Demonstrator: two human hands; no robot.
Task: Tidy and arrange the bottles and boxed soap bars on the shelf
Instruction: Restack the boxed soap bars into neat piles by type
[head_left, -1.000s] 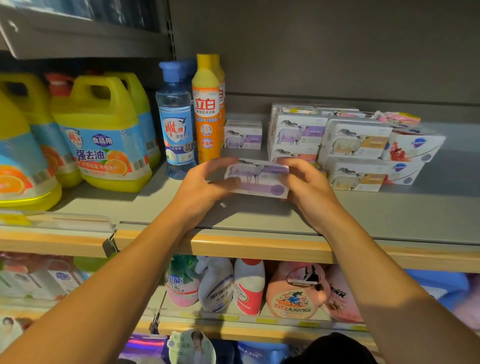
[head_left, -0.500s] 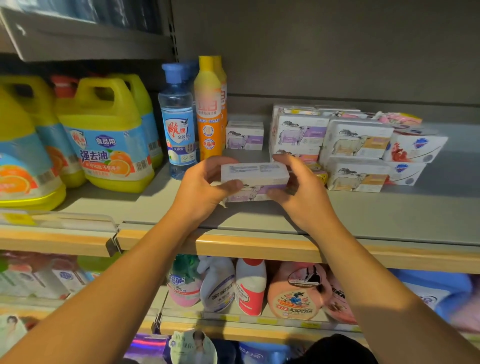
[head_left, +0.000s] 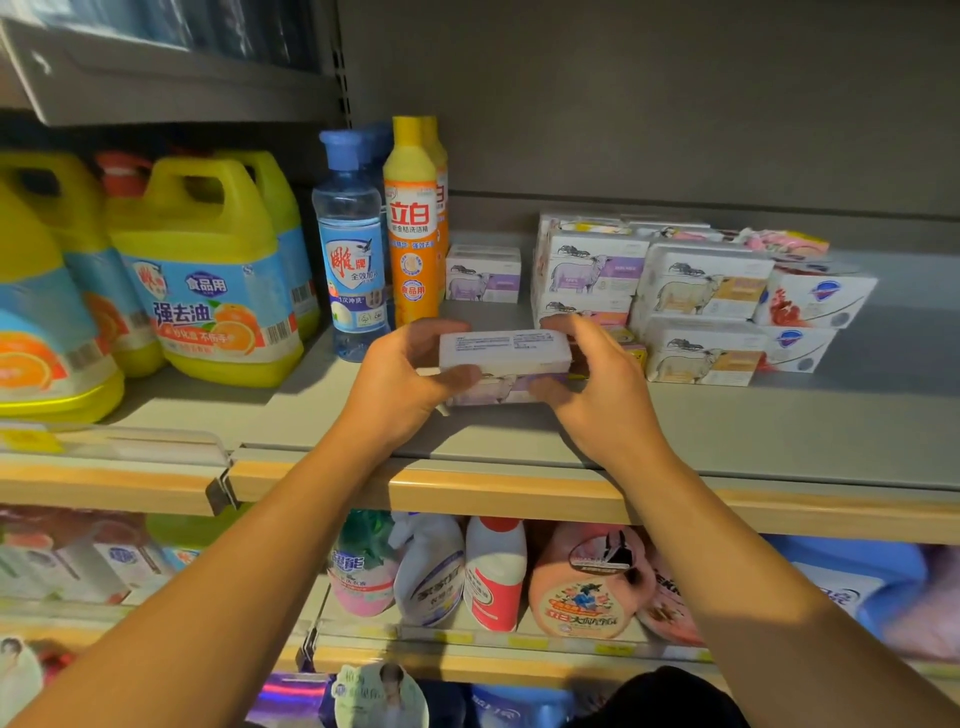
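Both forearms reach up from the lower frame. The left hand (head_left: 400, 374) and right hand (head_left: 597, 384) grip a purple soap box (head_left: 506, 366) by its ends at centre frame, fingers curled round it, just above the grey shelf (head_left: 779, 436). Stacked soap boxes (head_left: 696, 301) sit right of centre, bottles (head_left: 353, 249) to the left.

Two bare forearms enter from lower left and lower right of the frame, no sleeves in view, no watch, bands or rings visible. Left hand (head_left: 397, 382) and right hand (head_left: 597, 395) both bare, no gloves; fingers short-nailed as far as can be told, slightly blurred. Dark rounded bit of clothing (head_left: 660, 699) at bottom centre-right edge, black, detail not readable. Warm light streaks on both arms.
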